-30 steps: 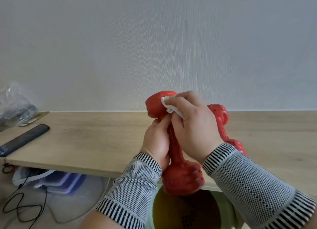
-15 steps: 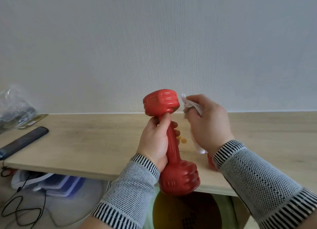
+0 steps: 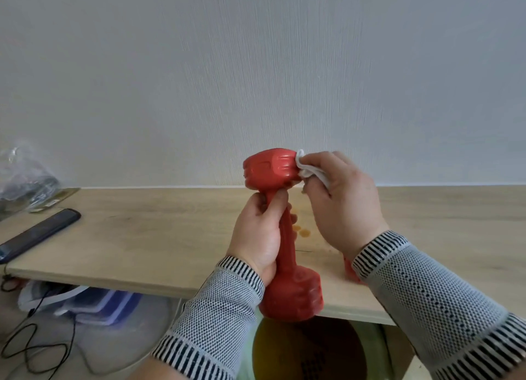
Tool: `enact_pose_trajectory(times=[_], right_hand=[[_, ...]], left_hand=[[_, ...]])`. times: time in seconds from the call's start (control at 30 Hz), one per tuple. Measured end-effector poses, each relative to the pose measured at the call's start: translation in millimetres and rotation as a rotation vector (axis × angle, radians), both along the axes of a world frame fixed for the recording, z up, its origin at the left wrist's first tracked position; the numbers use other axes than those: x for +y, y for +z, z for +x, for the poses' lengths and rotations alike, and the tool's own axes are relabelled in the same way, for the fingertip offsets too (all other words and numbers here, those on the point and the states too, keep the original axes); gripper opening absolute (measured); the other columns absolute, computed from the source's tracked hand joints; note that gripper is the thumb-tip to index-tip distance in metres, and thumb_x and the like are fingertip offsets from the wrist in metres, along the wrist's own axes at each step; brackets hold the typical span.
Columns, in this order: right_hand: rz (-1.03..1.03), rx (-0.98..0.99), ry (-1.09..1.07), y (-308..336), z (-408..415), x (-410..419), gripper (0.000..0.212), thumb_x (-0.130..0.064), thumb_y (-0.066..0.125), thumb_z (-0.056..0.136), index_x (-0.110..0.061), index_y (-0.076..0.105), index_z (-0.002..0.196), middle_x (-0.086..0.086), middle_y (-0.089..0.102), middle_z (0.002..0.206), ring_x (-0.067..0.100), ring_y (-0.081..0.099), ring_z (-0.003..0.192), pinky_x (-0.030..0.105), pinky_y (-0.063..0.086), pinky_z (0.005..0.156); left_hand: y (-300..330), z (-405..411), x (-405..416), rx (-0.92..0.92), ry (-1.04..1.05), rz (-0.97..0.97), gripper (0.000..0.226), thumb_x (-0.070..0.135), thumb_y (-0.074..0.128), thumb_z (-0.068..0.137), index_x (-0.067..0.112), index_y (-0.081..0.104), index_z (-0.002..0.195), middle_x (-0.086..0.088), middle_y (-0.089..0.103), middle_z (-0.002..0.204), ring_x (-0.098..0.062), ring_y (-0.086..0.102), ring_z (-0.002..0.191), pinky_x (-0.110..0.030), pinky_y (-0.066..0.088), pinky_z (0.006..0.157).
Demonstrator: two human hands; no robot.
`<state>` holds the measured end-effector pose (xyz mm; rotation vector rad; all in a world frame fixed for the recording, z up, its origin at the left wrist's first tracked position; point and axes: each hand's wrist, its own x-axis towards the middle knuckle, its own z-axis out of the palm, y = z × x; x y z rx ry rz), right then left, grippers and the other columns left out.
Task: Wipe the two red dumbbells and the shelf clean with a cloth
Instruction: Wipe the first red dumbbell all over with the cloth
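head view, left to right: plastic bag (image 3: 27, 180) against the wall at far left, dark phone (image 3: 38, 235) on the shelf (image 3: 159, 237), cables (image 3: 34, 348) on the floor under it. mid frame, left hand (image 3: 260, 234) is wrapped round the grip of a red dumbbell (image 3: 280, 237), holding it near upright above the shelf's front edge, lower head hanging past the edge. right hand (image 3: 341, 203) pinches a small white cloth (image 3: 308, 169) in curled fingers and presses it on the right side of the upper head. just a red sliver of the second dumbbell (image 3: 349, 271) shows behind the right wrist; looks like it's lying on the shelf. small orange spots (image 3: 302, 230) on the wood between the hands.

to do this step well, i'd say: lock the left grip so the bar doesn't twist, turn the dumbbell a bit at a time, and work the cloth into the ridges of the head rather than skim over them. then flip for the lower head. spots on the shelf need a pass later.

vs half a second ago: cloth was off the head, held just beside it; now it's in contact. a second ago the right hand was draped over the top of the head, so it has gone off and come back onto the side. left grip unchanged.
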<state>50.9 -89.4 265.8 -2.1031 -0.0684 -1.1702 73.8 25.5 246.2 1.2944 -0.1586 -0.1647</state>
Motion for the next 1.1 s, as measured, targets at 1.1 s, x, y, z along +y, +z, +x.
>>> enact_pose_trajectory(times=[1.1], right_hand=[[0.074,-0.012,0.047,-4,-1,21,0.029,-0.007,0.053,0.081,-0.018,0.066,0.105,-0.005,0.06,0.104,0.018,0.061,0.092,0.038,0.051,0.081]], left_hand=[[0,5,-3,0.159,-0.12,-0.1,0.027,0.029,0.05,0.097,0.01,0.067,0.103,-0.014,0.061,0.088,-0.026,0.057,0.077,-0.033,0.042,0.066]])
